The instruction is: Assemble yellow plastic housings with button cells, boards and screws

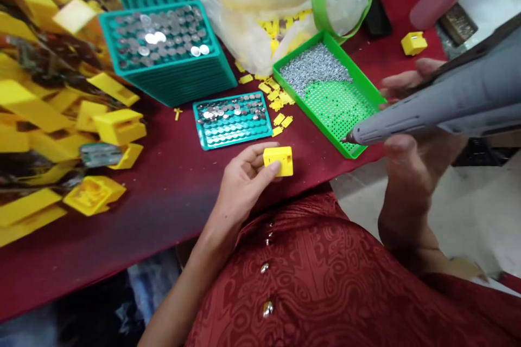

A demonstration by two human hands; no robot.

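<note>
A small yellow plastic housing [284, 156] is pinched in my left hand [238, 184], thumb across its near face, just above the table's front edge. My right hand [415, 168] grips a grey electric screwdriver [431, 95], with the thumb below it and fingertips showing on the far side. Its bit points left, over the near end of a green perforated tray [329, 116]. Small silver screws [315, 68] are heaped in that tray's far half. The bit and the housing are apart.
A teal tray of coin-like discs [234, 119] lies beyond my left hand, before a stack of teal trays [171, 76]. Yellow housings [118, 127] with wires crowd the left. Small yellow parts [279, 100] lie near a plastic bag [244, 16]. Another housing [414, 43] sits far right.
</note>
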